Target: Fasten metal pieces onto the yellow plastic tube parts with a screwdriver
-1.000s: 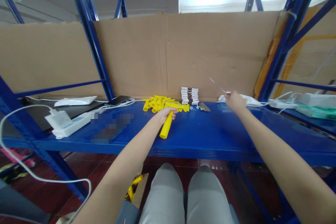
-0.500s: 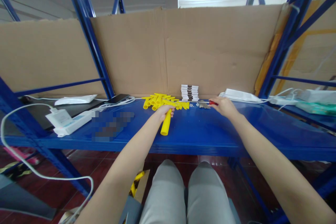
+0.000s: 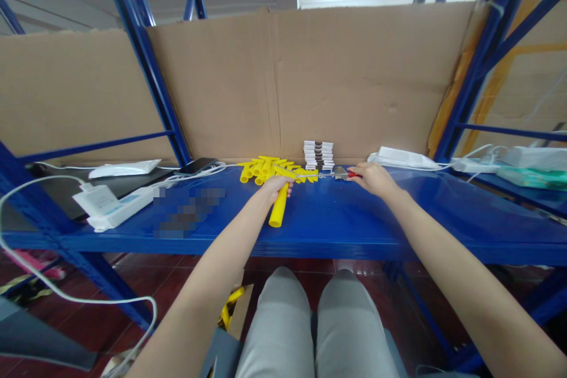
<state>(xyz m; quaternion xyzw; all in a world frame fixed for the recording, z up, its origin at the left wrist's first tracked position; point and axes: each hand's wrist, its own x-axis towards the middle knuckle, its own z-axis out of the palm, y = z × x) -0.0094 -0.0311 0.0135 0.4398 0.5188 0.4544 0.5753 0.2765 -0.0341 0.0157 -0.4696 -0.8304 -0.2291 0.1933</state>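
Note:
My left hand (image 3: 279,186) is closed around a yellow plastic tube (image 3: 277,208), whose open hollow end points down toward me. In my right hand (image 3: 372,178) is a red-handled tool (image 3: 353,174), its thin metal shaft reaching left toward my left hand. It looks like a screwdriver, and I cannot tell whether its tip touches the yellow piece. Behind my left hand lies a pile of yellow tubes (image 3: 257,169). Small flat yellow pieces (image 3: 310,176) lie between the hands. Grey metal bits (image 3: 340,173) sit close to the red handle.
A stack of white bundles (image 3: 318,155) stands against the cardboard (image 3: 354,82). On the left are a white power strip (image 3: 126,207), a dark phone (image 3: 199,165) and cables. A white packet (image 3: 401,159) lies at right. The blue shelf edge (image 3: 328,249) runs above my knees.
My right hand and the red-handled tool have shifted slightly left, toward my left hand. My left hand still holds the yellow tube in nearly the same place.

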